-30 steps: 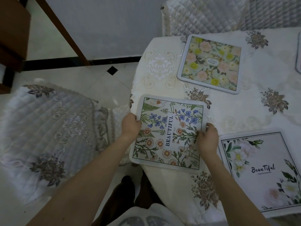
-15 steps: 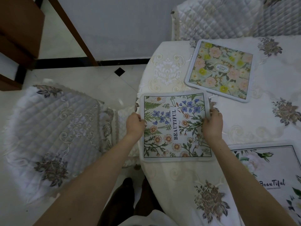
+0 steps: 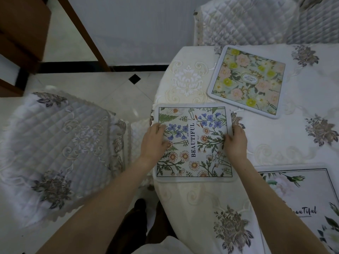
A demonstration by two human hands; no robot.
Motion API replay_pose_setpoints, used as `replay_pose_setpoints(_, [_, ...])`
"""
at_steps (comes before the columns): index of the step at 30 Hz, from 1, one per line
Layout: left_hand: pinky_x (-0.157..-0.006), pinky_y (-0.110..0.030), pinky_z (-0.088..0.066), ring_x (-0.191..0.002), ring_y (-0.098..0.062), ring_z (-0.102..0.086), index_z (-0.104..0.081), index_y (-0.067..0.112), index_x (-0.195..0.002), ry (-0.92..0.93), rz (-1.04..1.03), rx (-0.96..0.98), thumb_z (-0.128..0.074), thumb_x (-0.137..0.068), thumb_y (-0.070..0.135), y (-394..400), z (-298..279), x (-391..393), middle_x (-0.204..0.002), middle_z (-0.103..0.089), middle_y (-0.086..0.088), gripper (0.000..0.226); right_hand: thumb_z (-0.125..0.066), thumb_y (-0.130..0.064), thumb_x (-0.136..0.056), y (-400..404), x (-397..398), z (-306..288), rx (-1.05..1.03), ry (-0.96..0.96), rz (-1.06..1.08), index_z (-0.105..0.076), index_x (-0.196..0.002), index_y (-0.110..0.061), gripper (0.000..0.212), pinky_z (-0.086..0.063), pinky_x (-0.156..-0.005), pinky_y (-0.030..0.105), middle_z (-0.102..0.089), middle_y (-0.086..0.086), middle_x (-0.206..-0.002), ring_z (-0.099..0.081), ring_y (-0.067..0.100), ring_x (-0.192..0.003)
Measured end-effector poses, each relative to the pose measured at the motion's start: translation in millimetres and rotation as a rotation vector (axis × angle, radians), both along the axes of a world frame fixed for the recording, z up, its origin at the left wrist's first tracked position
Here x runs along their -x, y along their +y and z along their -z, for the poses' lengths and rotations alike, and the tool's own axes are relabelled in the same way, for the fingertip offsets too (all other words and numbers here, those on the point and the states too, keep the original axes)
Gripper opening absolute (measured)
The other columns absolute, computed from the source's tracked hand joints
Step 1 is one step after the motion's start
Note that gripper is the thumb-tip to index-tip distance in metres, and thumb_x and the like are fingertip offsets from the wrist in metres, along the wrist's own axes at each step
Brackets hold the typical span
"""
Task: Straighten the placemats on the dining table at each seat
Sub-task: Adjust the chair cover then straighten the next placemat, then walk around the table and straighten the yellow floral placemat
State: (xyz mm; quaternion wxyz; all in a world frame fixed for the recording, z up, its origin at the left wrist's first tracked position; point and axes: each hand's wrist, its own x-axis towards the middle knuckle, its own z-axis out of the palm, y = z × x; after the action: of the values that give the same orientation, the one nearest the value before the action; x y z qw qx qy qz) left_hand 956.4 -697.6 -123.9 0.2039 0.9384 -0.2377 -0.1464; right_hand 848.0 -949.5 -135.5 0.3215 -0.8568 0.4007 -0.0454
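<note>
- The wildflower placemat (image 3: 194, 143) lies at the table (image 3: 275, 136) edge, at the centre of the view, facing the quilted chair (image 3: 60, 143) at 9 o'clock; its sides look roughly square to that edge, so I judge it close to straight.
- The left hand (image 3: 154, 142) grips its left border and the right hand (image 3: 235, 143) its right border, fingers (image 3: 228, 138) curled down onto the mat, pinching the edges; opposite grips let both hands turn it evenly.
- The yellow-and-pink placemat (image 3: 247, 81) at 1 o'clock sits skewed, well apart; the white-flower placemat (image 3: 300, 208) at 4 o'clock lies near the right forearm, partly out of frame.
- Nothing stands on the mats; only the embroidered tablecloth (image 3: 187, 81) could bunch or drag.
</note>
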Motion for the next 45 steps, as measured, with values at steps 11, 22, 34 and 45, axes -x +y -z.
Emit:
replay_pose_setpoints(11, [-0.120, -0.039, -0.011, -0.145, -0.023, -0.014, -0.024, 0.022, -0.146, -0.070, 0.294, -0.142, -0.045, -0.092, 0.043, 0, 20, 12, -0.157, -0.022, -0.006, 0.062, -0.047, -0.047, -0.092, 18, 13, 3, 0.294, 0.163, -0.481, -0.026, -0.147, -0.025, 0.063, -0.019, -0.118, 0.049, -0.027, 0.010, -0.155, -0.019, 0.033, -0.144])
replay_pose_setpoints(22, [-0.111, -0.039, -0.031, -0.134, -0.023, -0.033, -0.038, 0.019, -0.138, 0.001, 0.223, -0.033, -0.052, -0.088, 0.037, -3, 9, 7, -0.144, -0.042, -0.005, 0.055, -0.043, -0.049, -0.092, 40, 10, 0, 0.182, 0.118, -0.450, -0.041, -0.138, -0.023, 0.053, -0.025, -0.116, 0.046, -0.042, 0.007, -0.146, -0.030, 0.027, -0.139])
replay_pose_setpoints(34, [-0.082, -0.036, -0.041, -0.097, -0.026, -0.051, -0.056, 0.010, -0.116, -0.176, 0.003, 0.242, -0.045, -0.095, 0.028, 39, -93, 2, -0.105, -0.062, -0.009, 0.029, -0.045, -0.038, -0.096, 106, -21, -107, -0.036, -0.259, -0.317, -0.057, -0.126, -0.013, 0.041, -0.040, -0.103, 0.040, -0.060, 0.005, -0.127, -0.049, 0.022, -0.123])
replay_pose_setpoints(45, [-0.091, -0.037, -0.044, -0.104, -0.028, -0.058, -0.057, 0.008, -0.122, -0.429, -0.238, 0.093, -0.034, -0.096, 0.035, 218, -153, 48, -0.116, -0.064, -0.011, 0.044, -0.039, -0.040, -0.095, 248, -52, -148, 0.252, -0.400, -0.853, -0.055, -0.125, -0.010, 0.046, -0.040, -0.097, 0.037, -0.062, 0.009, -0.120, -0.052, 0.025, -0.111])
